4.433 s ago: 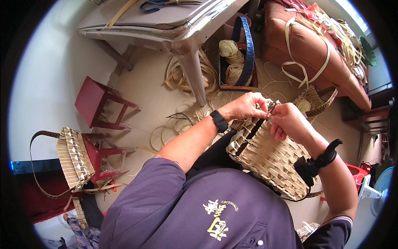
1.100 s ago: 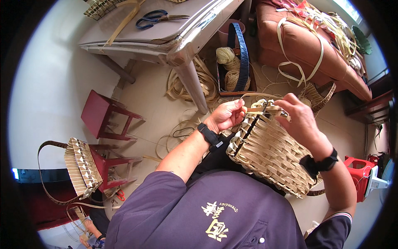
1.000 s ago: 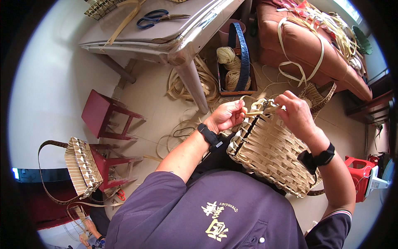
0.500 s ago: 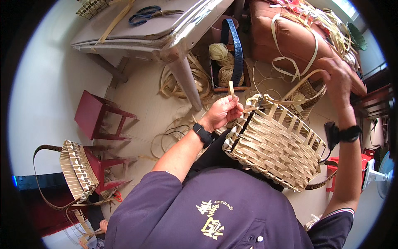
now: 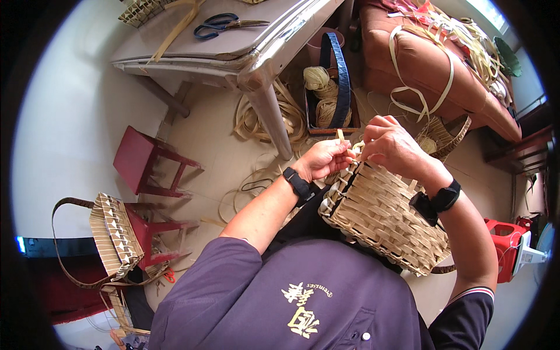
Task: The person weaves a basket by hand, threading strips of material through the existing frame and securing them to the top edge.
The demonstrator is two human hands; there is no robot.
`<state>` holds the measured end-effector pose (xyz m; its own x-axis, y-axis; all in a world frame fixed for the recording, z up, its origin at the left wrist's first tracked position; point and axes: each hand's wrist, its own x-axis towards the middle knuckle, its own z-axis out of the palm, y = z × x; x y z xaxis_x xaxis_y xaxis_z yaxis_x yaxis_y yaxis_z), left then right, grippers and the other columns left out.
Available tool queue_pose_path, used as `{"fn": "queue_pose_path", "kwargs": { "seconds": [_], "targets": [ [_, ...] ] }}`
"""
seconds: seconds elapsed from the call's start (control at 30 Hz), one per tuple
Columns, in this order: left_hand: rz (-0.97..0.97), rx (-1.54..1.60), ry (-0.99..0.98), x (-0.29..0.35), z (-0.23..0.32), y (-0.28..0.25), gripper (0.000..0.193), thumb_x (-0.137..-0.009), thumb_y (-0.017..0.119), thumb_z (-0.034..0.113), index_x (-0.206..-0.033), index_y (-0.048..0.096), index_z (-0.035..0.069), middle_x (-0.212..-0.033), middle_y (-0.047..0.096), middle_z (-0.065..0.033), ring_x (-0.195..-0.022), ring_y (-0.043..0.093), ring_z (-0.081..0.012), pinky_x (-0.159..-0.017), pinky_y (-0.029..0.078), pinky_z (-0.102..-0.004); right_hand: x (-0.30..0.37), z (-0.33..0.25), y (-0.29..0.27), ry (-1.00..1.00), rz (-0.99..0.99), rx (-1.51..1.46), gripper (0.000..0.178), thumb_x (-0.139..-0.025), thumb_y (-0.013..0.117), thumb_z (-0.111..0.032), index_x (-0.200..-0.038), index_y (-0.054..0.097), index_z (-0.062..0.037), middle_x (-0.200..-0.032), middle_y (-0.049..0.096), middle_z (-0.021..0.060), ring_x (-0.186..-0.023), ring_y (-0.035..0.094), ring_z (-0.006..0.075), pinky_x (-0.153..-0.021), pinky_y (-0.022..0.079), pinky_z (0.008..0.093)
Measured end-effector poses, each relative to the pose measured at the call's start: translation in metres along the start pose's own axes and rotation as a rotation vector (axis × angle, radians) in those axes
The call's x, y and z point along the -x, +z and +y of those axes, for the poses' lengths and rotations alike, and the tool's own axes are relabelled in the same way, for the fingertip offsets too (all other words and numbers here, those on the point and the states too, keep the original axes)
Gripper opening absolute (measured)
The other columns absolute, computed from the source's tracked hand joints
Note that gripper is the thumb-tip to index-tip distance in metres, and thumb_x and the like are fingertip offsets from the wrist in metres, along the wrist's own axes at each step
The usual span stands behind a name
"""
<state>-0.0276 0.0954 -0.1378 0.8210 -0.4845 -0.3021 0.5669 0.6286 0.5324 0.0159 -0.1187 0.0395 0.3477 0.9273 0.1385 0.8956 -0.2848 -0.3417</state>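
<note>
A woven basket (image 5: pixel 392 219) of tan flat strips lies tilted across my lap, its upper end towards the table. At its upper left corner my left hand (image 5: pixel 328 160) is closed in a pinch on a weaving strip (image 5: pixel 341 135), whose short end sticks up past the fingers. Right beside it my right hand (image 5: pixel 396 144) bends over the basket's top edge, thumb and fingers drawn together. Whatever those fingertips grip is hidden behind the hand. The right forearm covers part of the basket's right side.
Scissors (image 5: pixel 228 25) rest on the grey table (image 5: pixel 198 55). Under it are coiled strips (image 5: pixel 248 119) and a handled box (image 5: pixel 309 111) of yarn balls. Loose strips drape over a brown sofa (image 5: pixel 382 44). At left, a finished basket (image 5: pixel 114 233) sits near red stools (image 5: pixel 135 157).
My right hand has come in from the far right, where it held a strip stretched out, to the basket corner beside my left hand. The left hand keeps its pinch there.
</note>
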Motion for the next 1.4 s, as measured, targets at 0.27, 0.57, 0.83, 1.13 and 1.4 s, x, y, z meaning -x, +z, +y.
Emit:
{"fn": "queue_pose_path", "kwargs": {
  "seconds": [0.27,0.57,0.83,1.13,1.4],
  "targets": [
    [0.508,-1.096,0.604,0.040,0.022,0.051,0.025,-0.092,0.081,0.021,-0.103,0.073,0.001,-0.095,0.069,-0.0046,-0.084,0.065,-0.0114,-0.076,0.054,-0.0283,-0.006,0.008,0.000,0.017,-0.186,0.162,0.011,-0.072,0.075,-0.012,-0.083,0.078,-0.0096,-0.102,0.064,0.0064,-0.113,0.058,0.0252,-0.102,0.044,0.0425],
    [0.169,-1.249,0.300,0.020,0.023,0.084,0.026,-0.093,0.078,0.023,-0.083,0.077,-0.001,-0.076,0.068,0.0011,-0.071,0.056,-0.0053,-0.066,0.046,-0.0267,-0.007,0.012,-0.003,0.197,-0.256,-0.019,0.029,-0.075,0.072,-0.008,-0.103,0.075,-0.0040,-0.116,0.066,0.0124,-0.115,0.062,0.0335,-0.100,0.050,0.0435],
    [0.007,-0.714,0.135,0.018,0.015,0.070,0.021,-0.099,0.072,0.022,-0.095,0.077,0.002,-0.086,0.069,0.0033,-0.080,0.058,-0.0054,-0.075,0.045,-0.0237,0.023,0.022,-0.034,0.424,-0.053,0.086,0.015,-0.079,0.075,-0.009,-0.093,0.074,-0.0044,-0.097,0.069,0.0137,-0.089,0.070,0.0342,-0.080,0.056,0.0428],
    [-0.102,-0.520,0.131,0.019,0.012,0.066,0.025,-0.103,0.069,0.023,-0.111,0.075,0.001,-0.100,0.073,0.0011,-0.089,0.062,-0.0061,-0.086,0.048,-0.0235,0.022,-0.002,-0.045,0.624,0.221,0.025,0.016,-0.078,0.076,-0.015,-0.092,0.080,-0.0087,-0.086,0.072,0.0142,-0.080,0.072,0.0323,-0.075,0.058,0.0411],
    [-0.122,-0.476,0.092,0.021,0.016,0.073,0.024,-0.104,0.067,0.022,-0.113,0.075,0.001,-0.102,0.073,0.0016,-0.090,0.063,-0.0055,-0.087,0.049,-0.0237,0.007,-0.010,-0.005,0.751,0.020,-0.141,0.023,-0.078,0.074,-0.022,-0.093,0.082,-0.0069,-0.077,0.075,0.0152,-0.074,0.074,0.0306,-0.074,0.059,0.0411]
  ]
}}
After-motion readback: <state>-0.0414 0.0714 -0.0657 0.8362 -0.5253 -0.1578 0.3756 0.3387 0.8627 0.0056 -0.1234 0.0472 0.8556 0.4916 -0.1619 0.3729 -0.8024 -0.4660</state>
